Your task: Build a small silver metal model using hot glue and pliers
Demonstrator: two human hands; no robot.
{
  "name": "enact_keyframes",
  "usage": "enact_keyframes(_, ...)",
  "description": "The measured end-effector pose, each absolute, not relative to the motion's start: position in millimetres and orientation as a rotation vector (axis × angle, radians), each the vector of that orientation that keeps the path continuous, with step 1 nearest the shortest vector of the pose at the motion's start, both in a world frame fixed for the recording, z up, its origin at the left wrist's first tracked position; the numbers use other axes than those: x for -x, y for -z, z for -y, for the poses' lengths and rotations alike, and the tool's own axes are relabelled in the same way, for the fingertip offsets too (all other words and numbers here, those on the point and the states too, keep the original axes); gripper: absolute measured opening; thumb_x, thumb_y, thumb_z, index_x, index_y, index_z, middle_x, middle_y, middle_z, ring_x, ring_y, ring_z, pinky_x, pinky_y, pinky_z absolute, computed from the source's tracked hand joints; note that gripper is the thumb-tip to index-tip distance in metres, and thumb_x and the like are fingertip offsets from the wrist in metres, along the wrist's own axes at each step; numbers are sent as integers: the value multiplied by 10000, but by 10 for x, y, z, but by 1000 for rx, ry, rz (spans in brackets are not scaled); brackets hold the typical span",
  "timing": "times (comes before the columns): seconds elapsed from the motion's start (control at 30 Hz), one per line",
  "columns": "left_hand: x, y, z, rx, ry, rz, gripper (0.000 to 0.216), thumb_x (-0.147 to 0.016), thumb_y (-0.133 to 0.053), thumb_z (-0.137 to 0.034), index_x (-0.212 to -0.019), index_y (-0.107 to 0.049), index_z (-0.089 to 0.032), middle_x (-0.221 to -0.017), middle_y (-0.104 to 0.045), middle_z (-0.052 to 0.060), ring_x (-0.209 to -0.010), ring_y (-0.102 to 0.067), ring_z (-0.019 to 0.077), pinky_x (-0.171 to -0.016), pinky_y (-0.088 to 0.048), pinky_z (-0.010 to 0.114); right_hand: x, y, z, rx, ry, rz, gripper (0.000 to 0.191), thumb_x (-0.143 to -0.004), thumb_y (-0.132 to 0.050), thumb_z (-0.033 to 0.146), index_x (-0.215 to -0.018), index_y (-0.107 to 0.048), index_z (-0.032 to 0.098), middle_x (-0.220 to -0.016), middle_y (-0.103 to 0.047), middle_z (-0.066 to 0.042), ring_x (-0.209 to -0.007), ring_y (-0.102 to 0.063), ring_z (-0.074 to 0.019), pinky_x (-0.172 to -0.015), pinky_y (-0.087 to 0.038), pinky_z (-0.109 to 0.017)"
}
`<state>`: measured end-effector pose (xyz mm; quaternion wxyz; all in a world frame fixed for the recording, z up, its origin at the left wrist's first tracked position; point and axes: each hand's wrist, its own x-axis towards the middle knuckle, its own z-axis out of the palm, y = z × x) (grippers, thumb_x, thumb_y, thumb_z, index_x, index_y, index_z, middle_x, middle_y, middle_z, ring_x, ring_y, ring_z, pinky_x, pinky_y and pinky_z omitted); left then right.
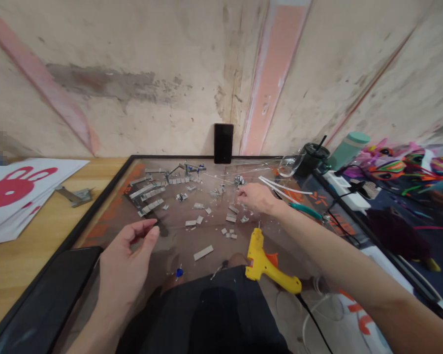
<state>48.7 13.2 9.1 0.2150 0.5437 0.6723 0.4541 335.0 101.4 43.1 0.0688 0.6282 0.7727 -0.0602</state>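
Right hand [257, 197], mid-frame, reached among small grey pieces [232, 217], fingers perhaps pinching one. Left hand [127, 263], lower left, hovered half-curled and empty above the glass surface [107, 206].

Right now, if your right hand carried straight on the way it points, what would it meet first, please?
Probably the small silver pieces scattered on the glass sheet just beyond the right hand; depth is unclear.
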Motion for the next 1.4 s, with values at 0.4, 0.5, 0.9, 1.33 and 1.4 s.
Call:
enact_keyframes(0.4,-551,-49,-118,-1508,-1073,-1838,338,-705,-546,-483,-925,-602,-234,-889,-646,38,-868,-574,235,-811,-401,364,-2971,-161,-1365,-1681,373,-2564,265,-874,-517,272,-1116,-538,168,-1142,-562,-75,-953,-578,-205,-793,-486,-409)
enact_keyframes(0.5,-555,-55,-101,-1509,-1052,-1850,328,-706,-545,-489,-916,-606,-245,-892,-650,29,-869,-579,232,-791,-405,349,-3096,-182,-1316,-1644,410,-2546,238,-875,-515,272,-1084,-556,164,-1105,-580,-68,-919,-589,-193,-773,-494,-391)
enact_keyframes(0.9,-620,-33,-82,-1546,-944,-1846,341,-704,-528,-502,-895,-608,-232,-844,-664,27,-829,-598,227,-740,-442,323,-2902,-192,-1193,-1534,510,-2617,237,-870,-521,291,-1057,-568,153,-1069,-597,-66,-920,-590,-195,-785,-483,-406)
enact_keyframes(1.33,-645,-31,-53,-1557,-902,-1852,363,-687,-522,-540,-876,-622,-247,-813,-672,17,-762,-616,226,-651,-471,313,-3599,-438,-1570,-2147,174,-2444,344,-871,-517,295,-1192,-484,177,-1196,-525,-89,-1004,-554,-230,-826,-462,-447)
enact_keyframes(1.4,-647,-31,-58,-1548,-891,-1859,365,-685,-521,-542,-877,-622,-248,-815,-672,16,-760,-617,227,-639,-470,310,-3588,-353,-1601,-2102,210,-2447,317,-868,-525,288,-1161,-509,168,-1163,-548,-82,-975,-569,-219,-806,-477,-431)
